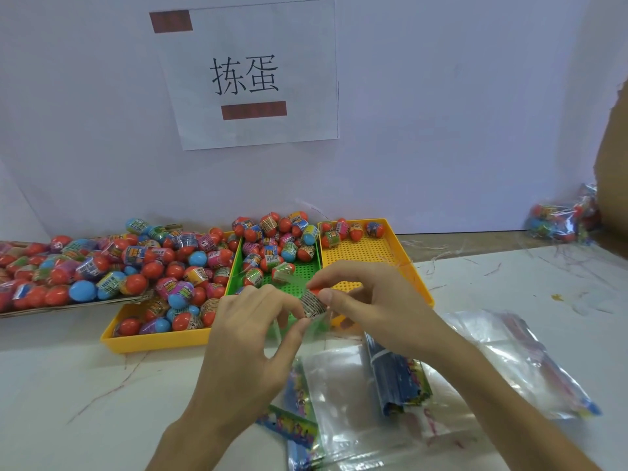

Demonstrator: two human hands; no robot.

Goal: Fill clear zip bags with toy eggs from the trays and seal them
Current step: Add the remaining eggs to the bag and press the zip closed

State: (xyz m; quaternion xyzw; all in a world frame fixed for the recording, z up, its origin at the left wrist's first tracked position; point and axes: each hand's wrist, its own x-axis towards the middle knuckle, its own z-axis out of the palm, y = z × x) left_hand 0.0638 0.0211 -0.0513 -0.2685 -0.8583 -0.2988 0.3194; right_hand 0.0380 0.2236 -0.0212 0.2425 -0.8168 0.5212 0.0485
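White wall [441, 130], evenly lit, bearing a paper sign [248, 76] fixed with brown tape [171, 21]. White tabletop [85, 385] with faint reddish veins; brown cardboard [611, 164] at right edge.

A white sheet [248, 73] on the wall [441, 96] bears two large black characters, 拣蛋. Two brown bars [254, 110] sit on it, one upper left, one below the characters; nothing reads on them. The wrappers of the eggs [136, 254] carry bright print and barcodes, too small to read. The printed strips of the bags [292, 424] are blurred.
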